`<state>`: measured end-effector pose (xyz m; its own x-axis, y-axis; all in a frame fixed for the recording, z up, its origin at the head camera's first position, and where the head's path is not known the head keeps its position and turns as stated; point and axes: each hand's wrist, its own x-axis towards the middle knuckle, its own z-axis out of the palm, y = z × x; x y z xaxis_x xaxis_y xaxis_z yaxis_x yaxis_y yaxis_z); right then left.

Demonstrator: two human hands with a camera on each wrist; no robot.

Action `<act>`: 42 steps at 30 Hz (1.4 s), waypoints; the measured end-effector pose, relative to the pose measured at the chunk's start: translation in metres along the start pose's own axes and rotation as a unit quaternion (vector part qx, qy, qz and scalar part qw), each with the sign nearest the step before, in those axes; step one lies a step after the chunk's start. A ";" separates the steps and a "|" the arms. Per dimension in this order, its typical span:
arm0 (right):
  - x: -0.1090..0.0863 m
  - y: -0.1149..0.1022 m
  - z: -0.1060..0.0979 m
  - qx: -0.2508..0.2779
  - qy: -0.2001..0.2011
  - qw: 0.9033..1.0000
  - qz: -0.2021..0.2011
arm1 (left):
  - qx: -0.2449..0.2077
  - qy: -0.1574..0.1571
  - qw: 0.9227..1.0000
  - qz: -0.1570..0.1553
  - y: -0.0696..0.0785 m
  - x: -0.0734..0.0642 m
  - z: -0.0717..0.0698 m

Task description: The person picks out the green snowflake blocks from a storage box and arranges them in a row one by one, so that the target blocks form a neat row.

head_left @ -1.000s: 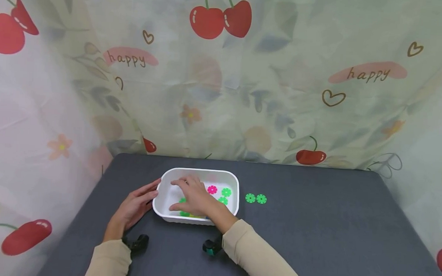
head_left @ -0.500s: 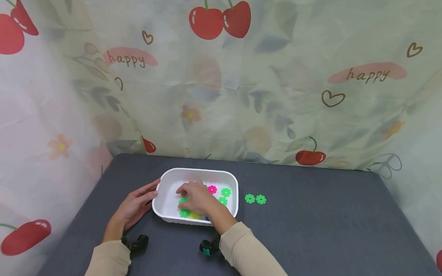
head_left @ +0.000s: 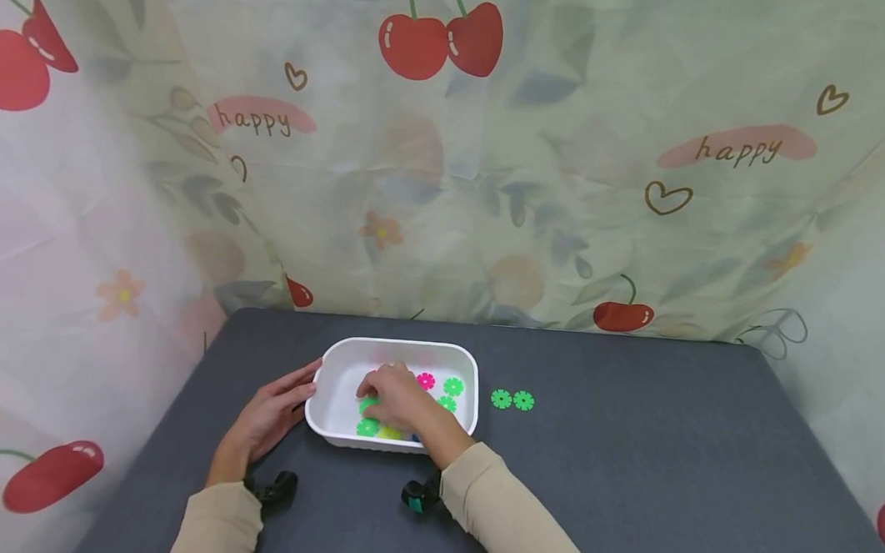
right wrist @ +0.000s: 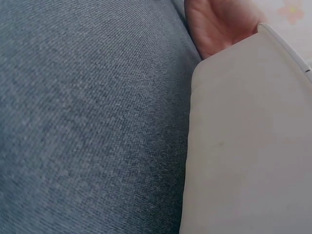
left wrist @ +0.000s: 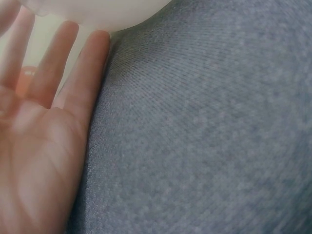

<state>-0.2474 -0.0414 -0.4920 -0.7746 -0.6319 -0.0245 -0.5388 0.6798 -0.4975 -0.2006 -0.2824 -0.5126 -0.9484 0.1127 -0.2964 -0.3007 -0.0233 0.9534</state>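
In the head view, a white plastic tub point(head_left: 337, 425) holds several small notched discs. My left hand point(head_left: 270, 414) touches the tub's left end with extended fingers. Those fingertips also meet the pale wall in the left wrist view. Inside the tub is my right hand point(head_left: 398, 399), its fingers bent downward and its thumb near a green disc point(head_left: 366, 427). What lies beneath these fingers is hidden, so a grip cannot be made out. Beside the hand are a pink disc point(head_left: 425, 381), another green disc point(head_left: 453, 386) and a yellow disc point(head_left: 389, 433).
Two more green discs point(head_left: 513, 400) lie side by side on the dark grey table point(head_left: 628, 453), right of the tub. A printed cloth point(head_left: 447, 185) hangs behind the table. In the right wrist view, the tub's outer wall point(right wrist: 243, 146) takes up the right side.
My right hand has lowered slightly within the tub, and its spread thumb and fingers have drawn closer together. The left hand and the tub have stayed in place.
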 end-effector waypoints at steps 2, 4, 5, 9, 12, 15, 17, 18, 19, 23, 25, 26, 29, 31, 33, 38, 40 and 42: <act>0.000 0.000 0.000 -0.002 0.002 1.000 -0.005 | 0.002 0.001 1.000 0.000 0.000 -0.001 -0.001; 0.001 -0.001 0.000 0.003 0.004 1.000 -0.008 | 0.005 0.002 1.000 -0.001 0.000 -0.001 -0.002; 0.001 -0.001 0.000 0.011 0.002 1.000 -0.005 | 0.005 0.004 1.000 -0.001 0.000 -0.001 -0.002; 0.001 0.000 -0.002 0.062 0.018 0.998 -0.003 | 0.001 0.009 1.000 0.002 -0.001 -0.001 -0.002; 0.001 0.001 -0.004 0.098 0.042 0.994 -0.005 | -0.007 0.005 1.000 0.001 -0.001 0.001 -0.001; 0.000 0.002 -0.007 0.112 0.062 0.992 -0.001 | -0.009 0.001 1.000 0.000 -0.002 0.002 0.001; -0.001 0.002 -0.011 0.126 0.070 0.989 0.008 | -0.012 0.006 1.000 -0.001 -0.002 0.002 0.001; -0.001 0.001 -0.012 0.133 0.074 0.988 0.013 | -0.012 0.009 1.000 0.000 -0.002 0.002 0.000; -0.002 0.000 -0.014 0.139 0.078 0.987 0.019 | -0.011 0.009 1.000 0.002 -0.002 0.002 0.000; -0.006 -0.001 -0.022 0.165 0.100 0.981 0.029 | -0.013 0.004 1.000 0.006 -0.004 0.002 -0.001; -0.008 -0.001 -0.026 0.174 0.112 0.978 0.027 | -0.012 0.001 1.000 0.007 -0.004 0.003 -0.001; -0.009 -0.001 -0.028 0.177 0.117 0.977 0.025 | -0.013 0.001 1.000 0.007 -0.004 0.003 -0.001; -0.015 0.000 -0.036 0.191 0.131 0.973 0.026 | -0.012 0.004 1.000 0.008 -0.005 0.003 -0.002; -0.020 0.000 -0.040 0.205 0.142 0.968 0.027 | -0.011 0.005 1.000 0.007 -0.005 0.003 -0.002; -0.025 0.002 -0.045 0.219 0.156 0.963 0.031 | -0.010 0.006 1.000 0.007 -0.005 0.003 -0.002; -0.037 0.005 -0.055 0.246 0.189 0.949 0.050 | -0.011 0.005 1.000 0.012 -0.005 0.003 -0.002; -0.042 0.008 -0.058 0.257 0.198 0.944 0.059 | -0.012 0.003 1.000 0.016 -0.006 0.003 -0.002; -0.046 0.011 -0.060 0.274 0.205 0.937 0.070 | -0.010 0.000 1.000 0.016 -0.005 0.003 -0.002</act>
<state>-0.2379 0.0177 -0.4444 -0.9474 -0.2786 0.1577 -0.2599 0.3815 -0.8871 -0.2016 -0.2835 -0.5186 -0.9576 0.1110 -0.2659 -0.2723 -0.0475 0.9610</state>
